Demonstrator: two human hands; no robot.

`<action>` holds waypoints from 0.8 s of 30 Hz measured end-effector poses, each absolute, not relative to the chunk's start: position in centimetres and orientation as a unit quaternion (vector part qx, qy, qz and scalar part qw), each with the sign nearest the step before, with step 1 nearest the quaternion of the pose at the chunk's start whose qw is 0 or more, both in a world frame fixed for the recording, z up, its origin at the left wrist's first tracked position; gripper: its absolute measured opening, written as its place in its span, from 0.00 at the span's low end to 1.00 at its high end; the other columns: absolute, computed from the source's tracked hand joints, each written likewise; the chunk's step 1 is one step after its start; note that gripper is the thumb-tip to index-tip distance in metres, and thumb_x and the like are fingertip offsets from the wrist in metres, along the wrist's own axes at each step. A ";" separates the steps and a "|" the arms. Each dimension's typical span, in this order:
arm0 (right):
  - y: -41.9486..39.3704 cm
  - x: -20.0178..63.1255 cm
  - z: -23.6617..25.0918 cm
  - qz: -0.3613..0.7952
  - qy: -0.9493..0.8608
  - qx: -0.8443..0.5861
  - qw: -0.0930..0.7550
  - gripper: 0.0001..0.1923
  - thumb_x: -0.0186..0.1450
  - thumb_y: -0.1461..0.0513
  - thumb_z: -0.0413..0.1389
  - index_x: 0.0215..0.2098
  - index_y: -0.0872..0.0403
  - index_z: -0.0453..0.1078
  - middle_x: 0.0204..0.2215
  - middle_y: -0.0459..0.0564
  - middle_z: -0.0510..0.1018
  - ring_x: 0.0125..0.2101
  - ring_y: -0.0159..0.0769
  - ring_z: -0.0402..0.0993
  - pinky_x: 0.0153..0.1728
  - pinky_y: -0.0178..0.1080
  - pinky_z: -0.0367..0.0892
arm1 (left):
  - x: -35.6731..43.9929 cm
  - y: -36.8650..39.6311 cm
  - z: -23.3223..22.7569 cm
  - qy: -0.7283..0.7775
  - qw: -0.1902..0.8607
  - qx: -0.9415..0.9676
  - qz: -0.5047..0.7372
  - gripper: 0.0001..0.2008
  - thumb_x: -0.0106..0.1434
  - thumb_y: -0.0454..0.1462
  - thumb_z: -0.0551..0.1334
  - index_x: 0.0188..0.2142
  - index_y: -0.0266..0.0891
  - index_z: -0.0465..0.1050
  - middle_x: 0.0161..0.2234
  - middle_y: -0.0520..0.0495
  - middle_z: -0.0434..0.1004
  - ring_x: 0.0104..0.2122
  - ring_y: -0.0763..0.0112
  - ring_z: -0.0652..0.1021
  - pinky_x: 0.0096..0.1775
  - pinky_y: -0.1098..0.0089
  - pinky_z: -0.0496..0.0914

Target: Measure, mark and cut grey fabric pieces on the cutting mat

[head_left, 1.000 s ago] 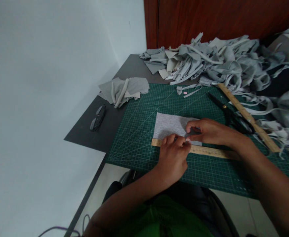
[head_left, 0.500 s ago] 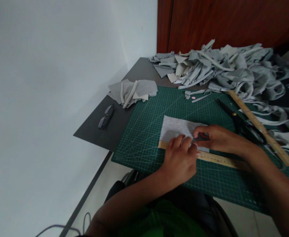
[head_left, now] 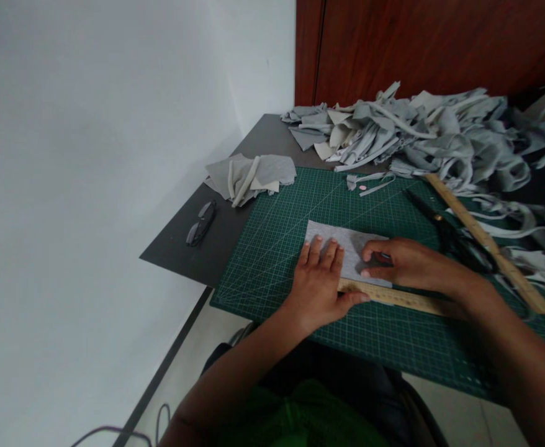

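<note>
The grey fabric piece lies flat on the green cutting mat, near the mat's middle, with a short wooden ruler laid along its near edge. No container shows on the table; everything rests loose on the mat or on the dark table itself.

The left hand comes in from below, forearm angled up from the lap, palm down. Its grip is spread: fingers stretched flat side by side over the left part of the fabric piece, thumb reaching right onto the ruler's end, pressing both down. The right hand comes in from the right, wrist lying across the ruler. Its grip is curled together, fingertips bent inward on the fabric just beside the left hand; whether it pinches something small there cannot be told.

Beyond the right hand, black scissors lie on the mat, just beside a long wooden ruler that runs diagonally toward the far right. A few thin fabric strips sit at the mat's far edge. Left of the mat, on the bare table, lie a pair of glasses and, farther back, a small folded bundle of grey cloth. At the far side, against the wooden wall, a big heap of grey fabric scraps spreads across the table.
</note>
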State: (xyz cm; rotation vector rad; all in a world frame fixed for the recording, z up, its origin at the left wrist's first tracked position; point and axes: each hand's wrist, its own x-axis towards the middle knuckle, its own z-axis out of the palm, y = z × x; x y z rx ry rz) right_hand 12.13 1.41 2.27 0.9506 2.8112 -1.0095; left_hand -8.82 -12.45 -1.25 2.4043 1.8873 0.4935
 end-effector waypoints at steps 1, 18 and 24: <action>1.5 12.3 2.3 -0.332 0.892 0.307 -0.010 0.16 0.68 0.46 0.60 0.37 0.49 0.75 0.27 0.44 0.76 0.27 0.38 0.71 0.29 0.39 0.60 | -8.9 -12.4 -1.2 0.609 0.025 0.777 0.158 0.49 0.69 0.67 0.53 0.72 0.30 0.60 0.74 0.35 0.58 0.75 0.41 0.53 0.73 0.44 0.48; 5.8 15.6 2.1 -0.283 0.789 0.491 -0.237 0.23 0.66 0.41 0.58 0.34 0.50 0.79 0.30 0.51 0.83 0.30 0.43 0.73 0.32 0.43 0.66 | -9.0 -11.8 -0.5 0.603 0.005 0.784 0.144 0.52 0.64 0.66 0.62 0.72 0.30 0.58 0.74 0.31 0.55 0.74 0.35 0.52 0.70 0.32 0.51; 5.8 15.9 2.4 -0.294 0.815 0.457 -0.202 0.18 0.65 0.46 0.59 0.35 0.51 0.79 0.30 0.51 0.82 0.31 0.43 0.73 0.35 0.43 0.66 | -8.5 -12.0 -0.2 0.541 0.004 0.818 0.195 0.44 0.67 0.57 0.67 0.71 0.34 0.59 0.73 0.31 0.59 0.74 0.37 0.53 0.71 0.34 0.51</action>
